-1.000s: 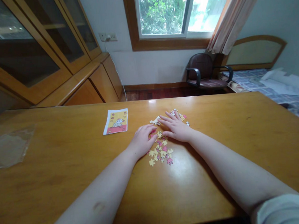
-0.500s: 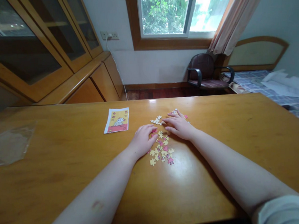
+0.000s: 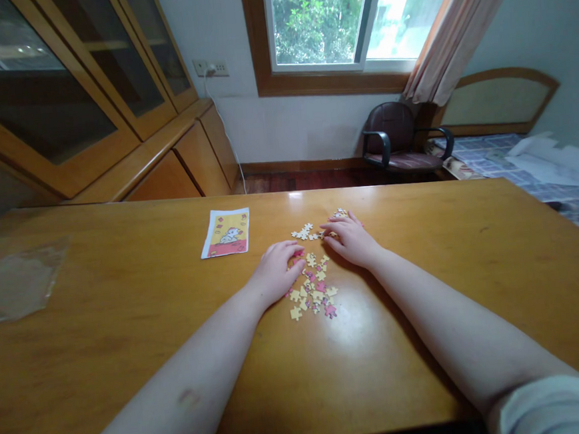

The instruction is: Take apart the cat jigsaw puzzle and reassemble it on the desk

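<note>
On the left of the wooden tabletop (image 3: 130, 363), near its left edge, a clear plastic bag (image 3: 18, 282) lies flat. Further right, close to the far edge, sits a picture card (image 3: 224, 233) showing a white cartoon cat on yellow and red. Right of the card, the left hand (image 3: 276, 271) rests on the tabletop with its fingers pressed together and lightly curled, their tips at the top of a loose scatter of yellow and pink jigsaw pieces (image 3: 311, 287) near the middle of the tabletop. I cannot tell whether it holds a piece. A small cluster of pale pieces (image 3: 303, 232) lies just above that scatter, and the right hand (image 3: 352, 240) sits beside it, fingers close together and pointing left, tips at the cluster's right end; whether they pinch anything is also unclear. A few more pieces (image 3: 340, 212) show beyond those fingers. Past the far edge stand a glass-fronted wooden cabinet (image 3: 58, 81), a window (image 3: 324, 20), a dark office chair (image 3: 393, 138) and a patterned bed (image 3: 546, 170)
</note>
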A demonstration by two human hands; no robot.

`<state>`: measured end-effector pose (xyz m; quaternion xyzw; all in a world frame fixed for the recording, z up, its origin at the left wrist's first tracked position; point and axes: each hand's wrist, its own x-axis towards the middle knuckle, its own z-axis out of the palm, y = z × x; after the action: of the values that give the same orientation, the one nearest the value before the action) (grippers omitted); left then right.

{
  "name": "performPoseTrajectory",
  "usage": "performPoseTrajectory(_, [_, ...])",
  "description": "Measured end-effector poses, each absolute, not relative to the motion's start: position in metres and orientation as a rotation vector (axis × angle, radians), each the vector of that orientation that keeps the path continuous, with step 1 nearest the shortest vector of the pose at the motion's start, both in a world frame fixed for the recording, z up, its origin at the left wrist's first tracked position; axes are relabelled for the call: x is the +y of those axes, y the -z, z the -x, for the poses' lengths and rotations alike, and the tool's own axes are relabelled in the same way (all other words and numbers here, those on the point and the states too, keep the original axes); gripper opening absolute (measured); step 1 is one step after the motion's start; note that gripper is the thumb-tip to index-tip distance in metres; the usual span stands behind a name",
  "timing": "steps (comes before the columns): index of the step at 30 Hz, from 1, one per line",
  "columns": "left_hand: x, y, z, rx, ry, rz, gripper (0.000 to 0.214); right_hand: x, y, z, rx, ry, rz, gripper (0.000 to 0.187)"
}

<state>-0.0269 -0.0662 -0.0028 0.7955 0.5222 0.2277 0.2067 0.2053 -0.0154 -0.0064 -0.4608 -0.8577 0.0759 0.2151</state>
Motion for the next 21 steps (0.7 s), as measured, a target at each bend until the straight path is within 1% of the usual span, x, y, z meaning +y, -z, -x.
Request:
performPoseTrajectory(9, [-0.067,0.003,0.027,1.45,-0.641,-2.218,0.033,-0.017,0.006,-0.205,-2.335,-0.146,1.318,0.023])
performPoseTrajectory(12, [-0.067,0.004,0.027,1.446,-0.65,-2.216,0.033,-0.018,0.003,-0.206,-2.405,-0.169,1.255,0.028])
performPoseTrajectory(15, [-0.067,0.004,0.027,1.449,-0.654,-2.213,0.033,-0.02,0.0,-0.205,-2.584,-0.28,1.093,0.036])
performPoseTrajectory(21, [-0.067,0.002,0.027,1.456,-0.659,-2.207,0.032,-0.021,-0.004,-0.206,-2.582,-0.369,1.053,0.034])
